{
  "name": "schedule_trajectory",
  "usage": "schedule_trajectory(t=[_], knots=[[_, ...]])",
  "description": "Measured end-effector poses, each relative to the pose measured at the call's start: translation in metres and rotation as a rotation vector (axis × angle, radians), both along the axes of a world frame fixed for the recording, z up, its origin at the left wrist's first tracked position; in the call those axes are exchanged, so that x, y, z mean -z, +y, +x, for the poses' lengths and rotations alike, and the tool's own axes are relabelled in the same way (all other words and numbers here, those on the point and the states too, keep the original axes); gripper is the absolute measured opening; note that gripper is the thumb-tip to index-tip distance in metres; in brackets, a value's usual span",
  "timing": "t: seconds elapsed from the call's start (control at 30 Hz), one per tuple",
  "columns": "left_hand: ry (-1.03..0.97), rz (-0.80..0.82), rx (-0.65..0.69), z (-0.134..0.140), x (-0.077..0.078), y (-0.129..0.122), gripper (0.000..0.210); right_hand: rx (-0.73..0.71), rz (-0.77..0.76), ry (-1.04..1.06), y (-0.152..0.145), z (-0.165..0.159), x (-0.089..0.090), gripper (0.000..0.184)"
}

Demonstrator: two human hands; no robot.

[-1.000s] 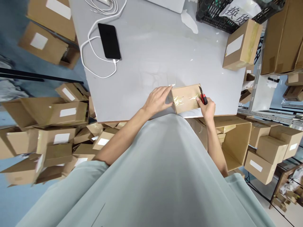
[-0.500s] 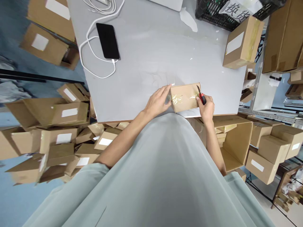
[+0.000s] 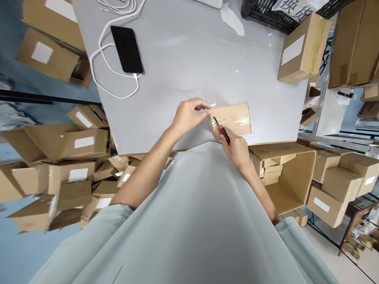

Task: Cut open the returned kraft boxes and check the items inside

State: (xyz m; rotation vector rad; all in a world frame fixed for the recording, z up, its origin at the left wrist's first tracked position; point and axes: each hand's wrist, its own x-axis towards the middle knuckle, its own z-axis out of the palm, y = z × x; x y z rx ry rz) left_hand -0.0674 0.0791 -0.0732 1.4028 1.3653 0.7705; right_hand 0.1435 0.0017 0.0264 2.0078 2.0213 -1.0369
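Note:
A small cardboard box (image 3: 232,112) with shiny clear tape at both ends lies near the front edge of the table. At its upper left corner, my left hand (image 3: 189,114) is closed, thumb and fingertips pinching the edge. My right hand (image 3: 238,152) grips a red and black utility knife (image 3: 223,133) over the box's lower left part. The blade is out and points up and left, over the taped left end. Whether the blade touches the tape I cannot tell.
A black phone (image 3: 127,49) on a white cable (image 3: 99,51) lies at the table's left. A taped box (image 3: 304,49) and a black crate (image 3: 266,17) stand at the right back. Below the table's edge is an open carton (image 3: 296,173); cartons (image 3: 78,142) pile up at left.
My right hand has carried the knife from the box's right end to its left end. My left hand has gone from lying along the left side to pinching the upper left corner.

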Motion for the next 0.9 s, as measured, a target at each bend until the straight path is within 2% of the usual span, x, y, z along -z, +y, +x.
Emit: schedule_trajectory(t=[0.2, 0.4, 0.63, 0.77, 0.9], knots=[[-0.032, -0.022, 0.025, -0.003, 0.001, 0.004, 0.025, -0.028, -0.017, -0.076, 0.001, -0.013, -0.002, 0.048], [-0.037, -0.062, -0.012, 0.001, -0.007, 0.004, 0.017, -0.033, -0.130, -0.233, 0.004, -0.035, -0.022, 0.049], [-0.026, -0.061, -0.051, 0.008, -0.002, 0.004, 0.015, -0.036, -0.235, -0.423, 0.016, -0.068, -0.046, 0.047], [-0.026, -0.089, -0.081, 0.012, -0.004, 0.002, 0.016, -0.085, -0.281, -0.471, 0.021, -0.071, -0.056, 0.040], [0.008, -0.090, -0.087, 0.015, -0.007, -0.001, 0.015, -0.121, -0.305, -0.510, 0.020, -0.072, -0.059, 0.036]])
